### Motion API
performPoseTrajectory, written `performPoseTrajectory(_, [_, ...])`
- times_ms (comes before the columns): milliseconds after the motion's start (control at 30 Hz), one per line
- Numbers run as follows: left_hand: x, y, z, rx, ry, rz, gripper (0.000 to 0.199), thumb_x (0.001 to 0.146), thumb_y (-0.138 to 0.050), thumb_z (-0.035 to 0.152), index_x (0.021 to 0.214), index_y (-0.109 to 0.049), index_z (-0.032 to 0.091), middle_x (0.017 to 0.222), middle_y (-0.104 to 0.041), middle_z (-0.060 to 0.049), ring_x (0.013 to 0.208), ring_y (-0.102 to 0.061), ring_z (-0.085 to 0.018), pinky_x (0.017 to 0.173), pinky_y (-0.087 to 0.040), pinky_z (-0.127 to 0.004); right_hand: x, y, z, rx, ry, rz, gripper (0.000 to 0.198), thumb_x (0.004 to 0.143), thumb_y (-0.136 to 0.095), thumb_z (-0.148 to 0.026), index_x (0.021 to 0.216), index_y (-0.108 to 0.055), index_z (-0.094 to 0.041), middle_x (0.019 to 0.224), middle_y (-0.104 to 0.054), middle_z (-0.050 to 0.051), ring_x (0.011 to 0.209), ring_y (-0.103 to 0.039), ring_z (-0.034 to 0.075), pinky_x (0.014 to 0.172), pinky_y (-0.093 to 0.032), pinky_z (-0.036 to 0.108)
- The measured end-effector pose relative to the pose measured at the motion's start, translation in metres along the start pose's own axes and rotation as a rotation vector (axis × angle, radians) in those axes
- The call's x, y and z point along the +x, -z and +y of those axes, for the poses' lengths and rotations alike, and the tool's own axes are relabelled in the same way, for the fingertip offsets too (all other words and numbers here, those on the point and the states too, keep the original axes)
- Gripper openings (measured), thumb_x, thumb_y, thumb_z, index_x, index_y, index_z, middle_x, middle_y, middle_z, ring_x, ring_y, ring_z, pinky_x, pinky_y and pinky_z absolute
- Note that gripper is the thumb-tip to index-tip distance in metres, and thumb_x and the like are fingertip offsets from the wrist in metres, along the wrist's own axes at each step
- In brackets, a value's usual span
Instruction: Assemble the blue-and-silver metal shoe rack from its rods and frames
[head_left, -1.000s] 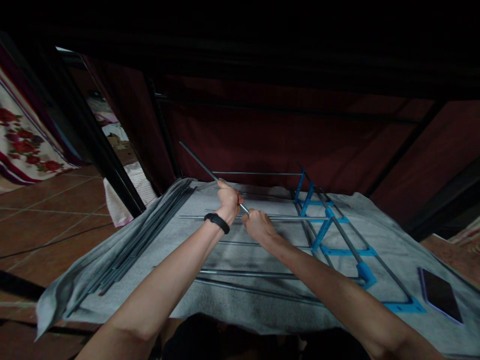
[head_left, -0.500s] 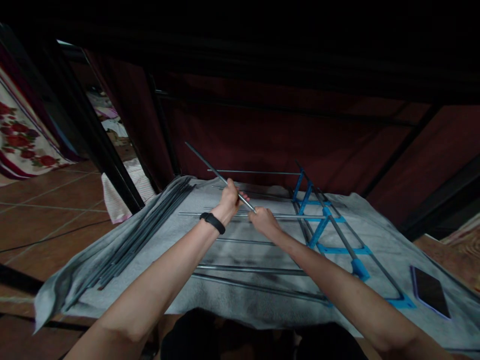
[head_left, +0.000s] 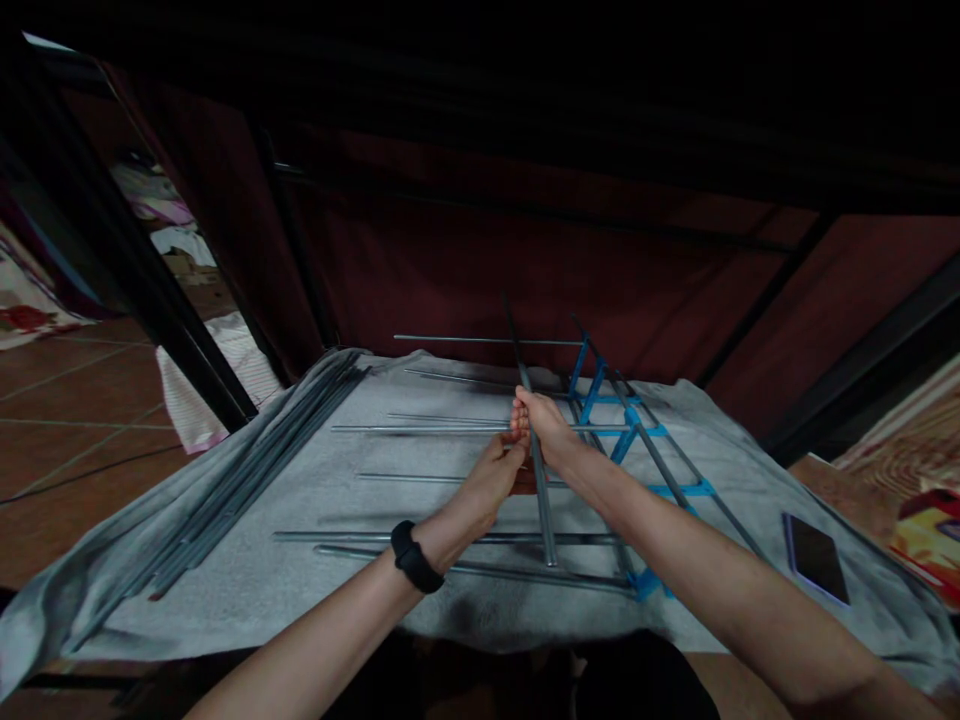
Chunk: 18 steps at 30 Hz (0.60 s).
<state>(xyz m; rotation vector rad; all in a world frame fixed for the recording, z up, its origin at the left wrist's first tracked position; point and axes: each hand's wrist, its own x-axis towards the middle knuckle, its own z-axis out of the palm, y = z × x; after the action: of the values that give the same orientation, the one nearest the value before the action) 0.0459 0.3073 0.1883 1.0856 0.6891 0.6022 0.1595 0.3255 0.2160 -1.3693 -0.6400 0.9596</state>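
My right hand (head_left: 544, 425) is closed around a grey metal tube (head_left: 543, 505), which points away from me with its near end toward my lap. Just below and left of it is my left hand (head_left: 491, 485), fingers bent and drawn together close to the right one; what they hold, if anything, is hidden. Under both hands lies a rack frame of metal tubes with blue plastic joints (head_left: 679, 490). Several of its tubes stretch left from the joints, among them a long front tube (head_left: 345, 537).
A bundle of loose grey tubes (head_left: 255, 480) lies along the left of the grey cloth (head_left: 420, 505). A phone (head_left: 816, 558) rests at the right. Behind the cloth stand dark red panels (head_left: 450, 270), with a black post (head_left: 180, 320) at the left.
The tube has swung from slanting left to pointing nearly straight away from me. My left hand has come off it and moved down and right; my right hand now grips it midway.
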Motion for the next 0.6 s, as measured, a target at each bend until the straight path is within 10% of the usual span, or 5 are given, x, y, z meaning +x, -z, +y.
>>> performPoseTrajectory(367, [-0.006,0.033,0.008,0.082,-0.003,0.147,0.019,0.084,-0.059,0.033,0.090,-0.062,0.015,0.062,-0.055,0.003,0.044,-0.041,-0.006,0.042,-0.027,-0.019,0.000,-0.014,0.036,-0.143,0.022,-0.098,0.015,0.080,-0.054,-0.032,0.073,-0.057,-0.019,0.071,-0.064,0.002,0.067,-0.058,0.015,0.060,-0.043,0.025])
performPoseTrajectory(600, [-0.002,0.030,0.019,0.194,-0.063,0.121,0.011,0.083,-0.050,0.022,0.089,-0.058,0.019,0.078,-0.062,0.000,0.065,-0.057,-0.012,0.058,-0.045,-0.022,-0.005,-0.034,0.043,-0.112,0.087,-0.045,0.013,0.084,-0.045,-0.035,0.081,-0.048,-0.023,0.081,-0.065,0.000,0.066,-0.058,0.016,0.054,-0.042,0.025])
